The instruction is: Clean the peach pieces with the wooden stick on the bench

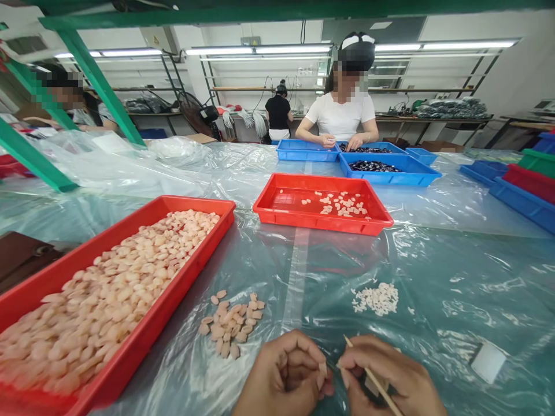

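Observation:
My left hand (281, 378) is closed at the lower middle, its thumb and fingertips pinching a small beige piece (323, 370). My right hand (394, 370) is closed on a thin wooden stick (377, 387) that slants up past the fingers. Its fingertips are close to the pinched piece; whether they touch it or hold something tiny, I cannot tell. Beyond my left hand lies a loose pile of beige oval pieces (234, 323) on the plastic sheet. A heap of tiny whitish bits (377, 299) lies beyond my right hand.
A long red tray (191, 260) full of pale oval pieces stands at left. Another red tray (277, 218) holds a few. Blue trays (390, 178) with dark pieces stand before a person (347, 112) opposite. A white block (488, 363) lies at right, stacked bins (531, 179) behind.

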Tool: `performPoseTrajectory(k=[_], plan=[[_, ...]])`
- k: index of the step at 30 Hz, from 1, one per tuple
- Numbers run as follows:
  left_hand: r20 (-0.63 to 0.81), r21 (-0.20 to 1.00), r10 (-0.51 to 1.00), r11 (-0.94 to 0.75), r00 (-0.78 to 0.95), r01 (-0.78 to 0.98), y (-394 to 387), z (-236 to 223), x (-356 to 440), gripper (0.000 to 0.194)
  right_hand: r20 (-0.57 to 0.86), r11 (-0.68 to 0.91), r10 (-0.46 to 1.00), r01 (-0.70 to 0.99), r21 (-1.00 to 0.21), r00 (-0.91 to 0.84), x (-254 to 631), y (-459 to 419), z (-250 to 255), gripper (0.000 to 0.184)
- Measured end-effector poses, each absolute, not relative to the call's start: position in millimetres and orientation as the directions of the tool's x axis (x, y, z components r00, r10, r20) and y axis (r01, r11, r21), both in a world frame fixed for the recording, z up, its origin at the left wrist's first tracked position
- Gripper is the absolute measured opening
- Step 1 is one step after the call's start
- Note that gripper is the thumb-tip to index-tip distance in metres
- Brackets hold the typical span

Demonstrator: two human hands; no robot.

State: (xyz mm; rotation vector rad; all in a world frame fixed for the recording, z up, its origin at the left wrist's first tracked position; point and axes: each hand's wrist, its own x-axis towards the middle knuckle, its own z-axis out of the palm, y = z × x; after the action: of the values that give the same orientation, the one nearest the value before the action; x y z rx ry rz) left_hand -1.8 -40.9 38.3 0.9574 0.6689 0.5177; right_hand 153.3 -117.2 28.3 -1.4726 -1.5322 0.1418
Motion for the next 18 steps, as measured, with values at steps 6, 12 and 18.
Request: performPoseTrajectory(k=[6, 12, 18], plan=[[-0.416, 0.709, 0.501, 0.701, 0.759, -0.074, -28.0, 48.9, -7.7, 0.023, 0.484, 0.07, 0.829, 0.807, -0.587, 0.281, 187.7, -112.9, 34.1, 0.009], [-0.447, 0.646, 0.457, 0.76, 0.769, -0.076, -25.5, 48.2, -8.2, 0.016, 0.491, -0.127, 0.824, 0.936, -0.327, 0.283, 221.2, -110.9, 26.6, 0.028], [-0.464, 0.678, 0.463, 0.734, 0.755, -0.034, -27.7, 47.4, -9.0, 0.019, 0.38, -0.101, 0.845, 0.81, -0.578, 0.376, 214.6, -117.3, 28.6, 0.032]])
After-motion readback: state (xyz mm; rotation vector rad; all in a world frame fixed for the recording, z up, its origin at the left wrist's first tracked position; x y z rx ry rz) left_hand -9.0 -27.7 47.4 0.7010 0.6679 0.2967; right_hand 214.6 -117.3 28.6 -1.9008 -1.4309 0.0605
